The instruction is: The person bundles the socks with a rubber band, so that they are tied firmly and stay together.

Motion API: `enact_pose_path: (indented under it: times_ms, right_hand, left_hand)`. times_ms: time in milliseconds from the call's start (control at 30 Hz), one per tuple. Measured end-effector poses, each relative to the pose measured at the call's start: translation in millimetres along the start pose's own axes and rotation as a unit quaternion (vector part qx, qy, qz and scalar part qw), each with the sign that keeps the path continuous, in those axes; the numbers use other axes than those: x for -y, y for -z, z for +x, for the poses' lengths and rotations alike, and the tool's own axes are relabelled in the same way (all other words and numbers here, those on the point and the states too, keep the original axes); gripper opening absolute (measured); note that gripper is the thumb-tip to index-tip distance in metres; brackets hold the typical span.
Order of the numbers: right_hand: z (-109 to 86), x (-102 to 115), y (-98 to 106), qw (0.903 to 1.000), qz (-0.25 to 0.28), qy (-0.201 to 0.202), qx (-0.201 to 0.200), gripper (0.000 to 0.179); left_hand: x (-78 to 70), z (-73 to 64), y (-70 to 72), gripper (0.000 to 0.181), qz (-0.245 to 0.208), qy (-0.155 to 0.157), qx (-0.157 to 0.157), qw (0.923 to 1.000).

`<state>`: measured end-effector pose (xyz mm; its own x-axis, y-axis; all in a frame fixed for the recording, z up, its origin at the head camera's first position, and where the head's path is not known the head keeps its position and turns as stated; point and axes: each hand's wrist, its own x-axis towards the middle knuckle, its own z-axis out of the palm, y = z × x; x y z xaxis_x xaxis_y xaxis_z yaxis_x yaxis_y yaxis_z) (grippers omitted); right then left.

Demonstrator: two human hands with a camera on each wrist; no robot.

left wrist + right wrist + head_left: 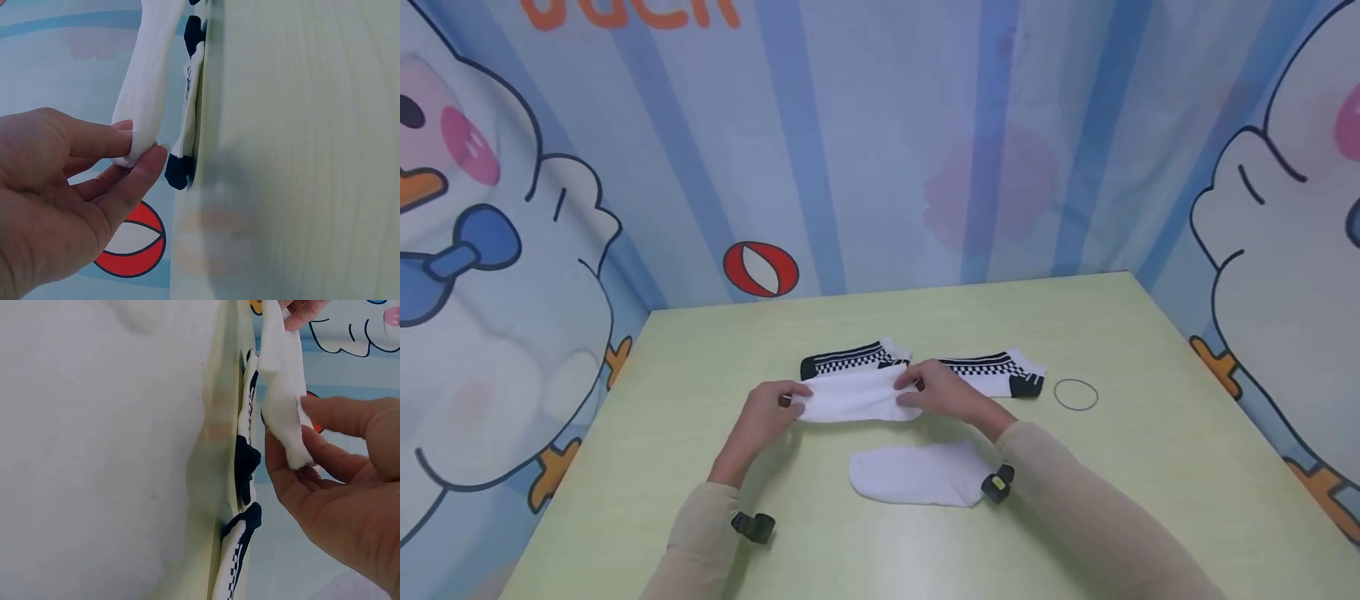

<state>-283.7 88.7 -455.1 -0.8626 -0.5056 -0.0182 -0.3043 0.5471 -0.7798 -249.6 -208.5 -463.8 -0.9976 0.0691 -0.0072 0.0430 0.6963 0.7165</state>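
A plain white sock [856, 397] is stretched between both hands just above the green table [1150, 467]. My left hand [766, 417] pinches its left end [139, 134] between thumb and fingers. At the other end [284, 415] my right hand [942, 392] pinches the sock. Behind the held sock lie two checkered black-and-white socks, one at the left [850, 360] and one at the right [1000, 372]. A second white sock [917, 475] lies flat in front, beneath my right wrist.
A thin dark ring, like a hair tie [1076, 394], lies right of the checkered socks. Cartoon-printed walls [880, 150] close in the table on three sides.
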Motion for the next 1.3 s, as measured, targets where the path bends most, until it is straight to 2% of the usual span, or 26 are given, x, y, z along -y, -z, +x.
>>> enact_pose_path:
  times_ms: [133,300,533,833,1133,1300]
  right_hand:
    - [-1.6,-1.3,0.9,0.9998,0.005,-0.022,-0.001,0.030]
    - [-4.4,-2.1,4.9,0.9991,0.000,-0.039,0.019,0.040]
    - [-13.4,-3.8,11.4,0.9979,-0.025,-0.043,0.041,0.050]
    - [-32.6,-7.7,22.0,0.9981,-0.027,-0.024,0.049,0.048]
    - [-54.2,-10.5,33.9,0.9981,0.037,0.000,0.049,0.031]
    - [-65.6,-12.3,38.7,0.9986,0.020,-0.015,0.047,0.030]
  left_hand:
    - [-1.6,-0.7,-1.7,0.025,-0.007,0.002,-0.004,1.0000]
    - [-5.4,-0.5,-2.7,0.026,-0.006,0.008,-0.005,0.9999]
    - [-12.1,-2.2,-6.5,0.025,-0.013,0.032,0.016,0.9993]
    - [-18.8,-7.7,-14.9,0.027,-0.032,0.030,0.042,0.9981]
    - [-30.2,-9.8,-19.3,0.028,-0.066,0.024,0.065,0.9954]
    - [-36.8,-11.2,-20.6,0.026,-0.063,0.005,0.080,0.9948]
